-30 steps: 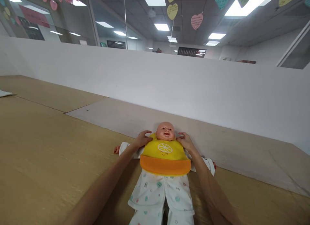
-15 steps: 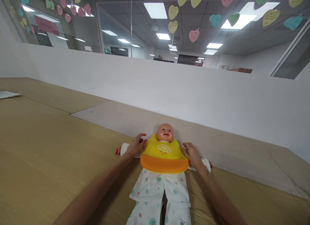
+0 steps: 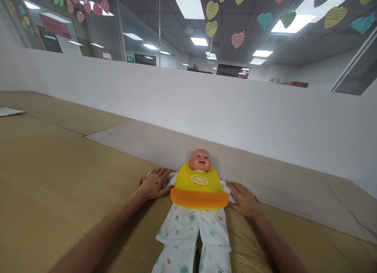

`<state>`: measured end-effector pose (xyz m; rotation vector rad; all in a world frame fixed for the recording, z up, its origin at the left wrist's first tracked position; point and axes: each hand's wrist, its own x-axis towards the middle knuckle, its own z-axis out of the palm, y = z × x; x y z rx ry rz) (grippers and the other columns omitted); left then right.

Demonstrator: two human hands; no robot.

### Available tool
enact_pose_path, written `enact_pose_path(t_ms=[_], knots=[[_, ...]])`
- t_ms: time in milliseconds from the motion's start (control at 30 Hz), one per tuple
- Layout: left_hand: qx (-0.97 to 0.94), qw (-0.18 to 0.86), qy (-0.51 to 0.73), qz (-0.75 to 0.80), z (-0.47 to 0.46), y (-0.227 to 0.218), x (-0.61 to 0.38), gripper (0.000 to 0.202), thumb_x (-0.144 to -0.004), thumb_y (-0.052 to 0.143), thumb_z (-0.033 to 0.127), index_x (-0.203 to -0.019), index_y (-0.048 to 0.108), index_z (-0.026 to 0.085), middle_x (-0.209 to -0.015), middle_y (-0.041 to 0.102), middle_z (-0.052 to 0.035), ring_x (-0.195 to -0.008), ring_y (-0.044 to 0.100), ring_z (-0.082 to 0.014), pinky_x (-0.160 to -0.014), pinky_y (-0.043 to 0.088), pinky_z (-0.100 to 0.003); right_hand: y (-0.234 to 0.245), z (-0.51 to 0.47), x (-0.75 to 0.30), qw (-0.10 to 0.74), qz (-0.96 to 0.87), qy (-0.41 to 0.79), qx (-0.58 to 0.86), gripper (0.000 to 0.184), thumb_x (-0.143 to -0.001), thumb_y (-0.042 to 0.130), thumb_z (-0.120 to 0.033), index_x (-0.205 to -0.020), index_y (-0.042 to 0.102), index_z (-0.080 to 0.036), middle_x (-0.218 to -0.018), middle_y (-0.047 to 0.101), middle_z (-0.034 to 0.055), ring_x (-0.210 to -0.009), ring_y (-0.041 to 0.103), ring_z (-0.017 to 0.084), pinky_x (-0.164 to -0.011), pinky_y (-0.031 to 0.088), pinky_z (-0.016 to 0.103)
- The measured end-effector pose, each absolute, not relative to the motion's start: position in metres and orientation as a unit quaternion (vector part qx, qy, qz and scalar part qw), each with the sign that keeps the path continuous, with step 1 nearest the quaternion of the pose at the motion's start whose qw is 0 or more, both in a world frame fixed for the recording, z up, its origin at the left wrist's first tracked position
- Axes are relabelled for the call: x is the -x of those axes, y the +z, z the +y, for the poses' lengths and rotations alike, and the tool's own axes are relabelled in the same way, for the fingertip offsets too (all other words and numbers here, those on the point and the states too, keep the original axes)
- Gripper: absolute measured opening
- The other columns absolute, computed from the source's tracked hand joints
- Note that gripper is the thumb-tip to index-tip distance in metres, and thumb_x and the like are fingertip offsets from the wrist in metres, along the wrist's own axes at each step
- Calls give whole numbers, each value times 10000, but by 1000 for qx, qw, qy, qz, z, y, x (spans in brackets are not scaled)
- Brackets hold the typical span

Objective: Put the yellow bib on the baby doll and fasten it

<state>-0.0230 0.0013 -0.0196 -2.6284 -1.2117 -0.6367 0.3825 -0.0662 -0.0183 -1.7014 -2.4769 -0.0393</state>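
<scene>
A baby doll [image 3: 200, 160] lies on its back in front of me, arms stretched out to both sides. Over its chest is a yellow bib [image 3: 188, 182] with a lemon-slice print and an orange catch pocket [image 3: 199, 198]. White patterned clothes [image 3: 188, 226] cover the doll's body and legs. My left hand [image 3: 156, 182] rests flat across one sleeve, fingers stretched and the thumb near the bib's edge. On the other side my right hand [image 3: 243, 198] lies over the opposite sleeve with its fingers extended. Both palms are hidden, and neither hand appears to grip anything.
The doll lies on a tan-covered surface [image 3: 73, 179] with a greyish panel [image 3: 132, 135] behind its head. A white wall [image 3: 188, 100] rises beyond, topped by glass with heart-shaped notes [image 3: 238, 40]. A pale cloth or paper [image 3: 10, 111] lies far left.
Both hands have moved outward from the bib's sides and flattened onto the doll's sleeves. The doll and bib stay in place, and the view has shifted slightly.
</scene>
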Motion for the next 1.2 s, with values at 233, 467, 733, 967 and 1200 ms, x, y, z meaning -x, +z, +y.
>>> enact_pose_path(t_ms=[233,467,733,967,1200], knots=[[902,68,-166,-393,0,-16,28,658,-806,477,584,-1298,451,147,-1159,581,-134,-1021,536,-292,-900,394,-437,-21,-65,-382,65,-777,-10,626,477,-899,430,-285,-1338,402,-99,-1253,489,130,-1143,447,265,-980,385,398],[890,100,-142,-421,0,-22,25,479,-905,385,476,-1226,507,142,-1066,600,-122,-987,533,-274,-867,393,-406,-14,-62,-379,63,-764,-34,641,457,-865,467,-232,-1309,433,-127,-1175,514,117,-1094,467,261,-936,396,374],[874,125,-131,-451,3,-29,23,372,-892,452,368,-1174,537,141,-1005,593,-118,-947,524,-273,-834,404,-401,-14,-50,-385,64,-770,-38,634,405,-812,495,-256,-1203,522,-154,-1065,547,100,-1024,503,242,-873,398,338],[877,121,-162,-436,5,-28,25,390,-877,448,403,-1153,546,146,-976,594,-127,-920,538,-281,-817,416,-416,-14,-52,-392,97,-812,32,574,540,-816,511,-459,-1260,487,-153,-1162,535,106,-1073,489,235,-924,401,361],[886,97,-176,-417,3,-27,29,465,-873,424,502,-1154,535,148,-1009,620,-125,-954,561,-273,-850,407,-404,-18,-55,-390,117,-801,31,586,480,-905,370,-490,-1242,498,-174,-1142,554,98,-1050,513,233,-898,422,373]])
